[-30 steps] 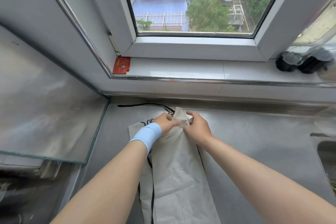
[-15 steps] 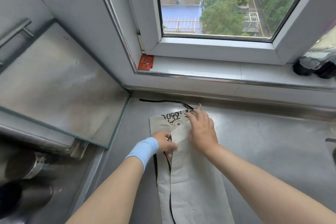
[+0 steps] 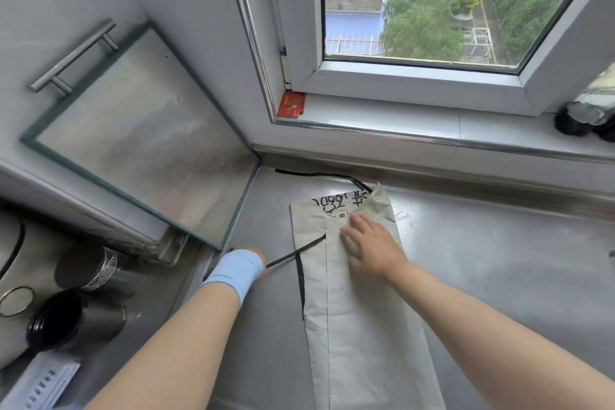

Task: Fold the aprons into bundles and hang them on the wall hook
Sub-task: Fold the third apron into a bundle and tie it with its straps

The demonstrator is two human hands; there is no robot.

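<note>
A pale grey apron (image 3: 359,316) lies folded lengthwise into a long strip on the steel counter (image 3: 492,270), black lettering showing at its far end. My right hand (image 3: 369,245) presses flat on the upper part of the folded cloth, fingers spread. My left hand (image 3: 256,261), mostly hidden behind its blue wristband, pulls a black apron strap (image 3: 294,255) out to the left, taut across the cloth's edge. Another black strap (image 3: 319,175) trails along the counter's back edge.
A tilted glass-and-steel panel (image 3: 146,140) with a bar handle stands to the left. Dark cups (image 3: 71,323) sit lower left. A red packet (image 3: 292,104) and a dark object (image 3: 585,116) lie on the window sill. No wall hook is visible.
My left hand has moved left off the apron, drawing the black strap out sideways. My right hand slid from the top corner down flat onto the fold. The view has swung leftward.
</note>
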